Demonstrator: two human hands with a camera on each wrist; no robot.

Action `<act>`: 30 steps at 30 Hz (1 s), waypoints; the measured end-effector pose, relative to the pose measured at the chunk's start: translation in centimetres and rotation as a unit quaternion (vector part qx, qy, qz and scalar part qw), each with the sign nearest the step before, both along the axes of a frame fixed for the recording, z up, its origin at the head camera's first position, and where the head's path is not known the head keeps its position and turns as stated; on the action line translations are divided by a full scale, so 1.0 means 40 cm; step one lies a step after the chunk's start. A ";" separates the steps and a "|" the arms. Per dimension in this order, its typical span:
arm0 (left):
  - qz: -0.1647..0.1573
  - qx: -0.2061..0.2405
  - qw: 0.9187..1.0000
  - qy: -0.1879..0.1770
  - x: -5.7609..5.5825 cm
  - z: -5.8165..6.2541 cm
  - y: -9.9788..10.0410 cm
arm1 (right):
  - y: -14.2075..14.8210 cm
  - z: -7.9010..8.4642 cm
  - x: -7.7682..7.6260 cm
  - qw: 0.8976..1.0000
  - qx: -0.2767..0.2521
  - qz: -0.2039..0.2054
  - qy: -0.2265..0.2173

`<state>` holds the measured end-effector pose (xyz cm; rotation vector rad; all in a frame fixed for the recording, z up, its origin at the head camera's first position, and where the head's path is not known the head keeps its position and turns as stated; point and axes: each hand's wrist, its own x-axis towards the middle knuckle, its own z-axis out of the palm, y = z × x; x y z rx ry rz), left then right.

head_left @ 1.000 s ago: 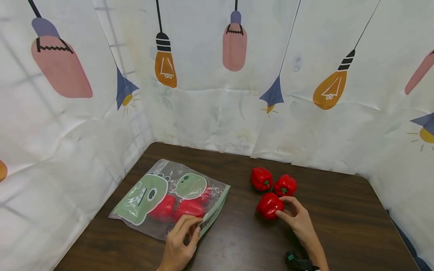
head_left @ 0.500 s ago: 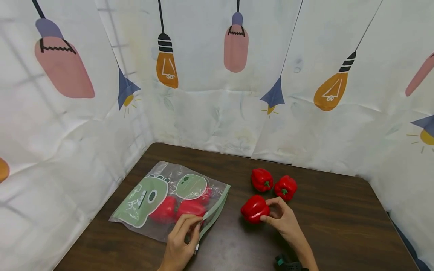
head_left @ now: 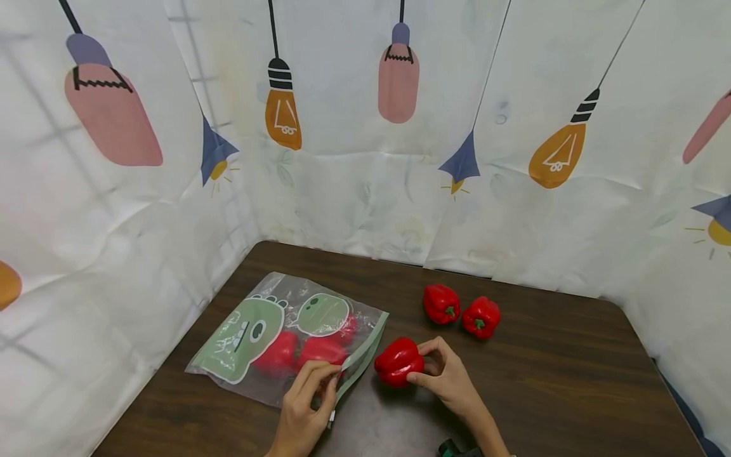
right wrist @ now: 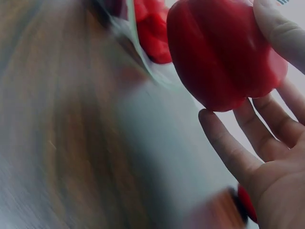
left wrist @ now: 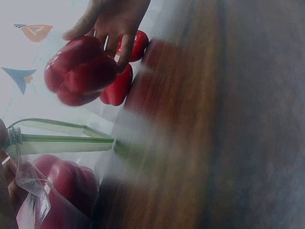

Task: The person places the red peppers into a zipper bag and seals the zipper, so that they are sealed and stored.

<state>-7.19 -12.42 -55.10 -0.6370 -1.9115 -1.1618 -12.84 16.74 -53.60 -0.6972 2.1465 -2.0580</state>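
Blurring smears the table in both wrist views, and the left hand is cut to a sliver at the left wrist picture's edge. Only the head view shows that hand pinching the zip bag at its open green edge. The right hand holds one red pepper in its fingertips, just right of the bag's mouth. Two loose peppers lie farther right of the bag; inside it, three red shapes show through the plastic, hard to count
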 end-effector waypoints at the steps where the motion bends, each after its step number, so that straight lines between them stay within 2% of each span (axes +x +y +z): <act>1: -0.001 0.001 1.000 0.000 0.000 0.001 0.000 | -0.007 -0.001 0.002 1.000 -0.003 0.003 -0.002; 5: -0.001 0.000 1.000 -0.004 0.001 0.004 0.001 | -0.042 -0.004 0.012 1.000 -0.005 0.001 -0.020; 13: 0.008 -0.005 1.000 -0.021 0.008 0.008 0.001 | -0.110 -0.012 0.027 0.997 -0.010 -0.045 -0.059; 19: 0.020 -0.009 0.999 -0.034 0.012 0.006 0.003 | -0.143 -0.011 0.038 0.994 -0.017 -0.061 -0.088; 24: 0.002 -0.006 1.000 -0.023 0.009 0.004 0.002 | -0.169 -0.009 0.048 0.992 -0.030 -0.079 -0.093; 30: -0.036 -0.002 0.999 -0.003 0.003 0.003 0.001 | -0.196 -0.013 0.059 0.986 -0.036 -0.118 -0.113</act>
